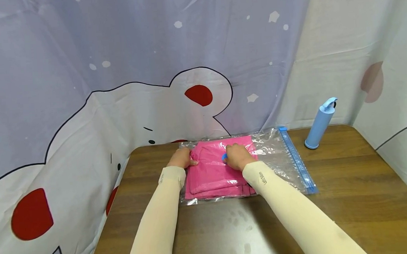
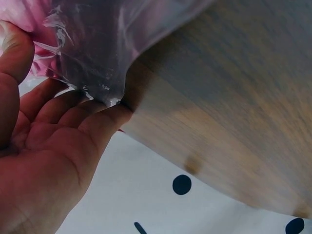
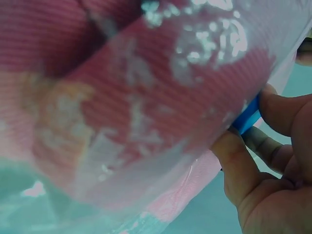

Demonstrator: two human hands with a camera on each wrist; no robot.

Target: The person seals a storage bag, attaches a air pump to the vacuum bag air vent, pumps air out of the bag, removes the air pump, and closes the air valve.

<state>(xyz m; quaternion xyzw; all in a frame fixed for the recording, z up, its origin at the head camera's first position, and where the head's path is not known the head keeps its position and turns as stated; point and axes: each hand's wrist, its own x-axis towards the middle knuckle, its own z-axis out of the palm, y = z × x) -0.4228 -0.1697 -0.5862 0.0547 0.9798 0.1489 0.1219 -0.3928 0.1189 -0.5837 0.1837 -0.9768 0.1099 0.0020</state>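
Note:
A clear zip-top storage bag lies flat on the wooden table, with folded pink ribbed clothing inside. At the bag's left edge, my left hand grips the plastic, thumb above and fingers beneath in the left wrist view, where the bag's corner hangs over the fingers. My right hand is over the middle of the pink bundle. It pinches a blue valve cap on the bag between thumb and fingers. Part of the cap is hidden by the fingers.
A light blue hand pump stands upright at the back right of the table. The bag's blue zip strip faces right. A patterned curtain hangs close behind the table's back edge.

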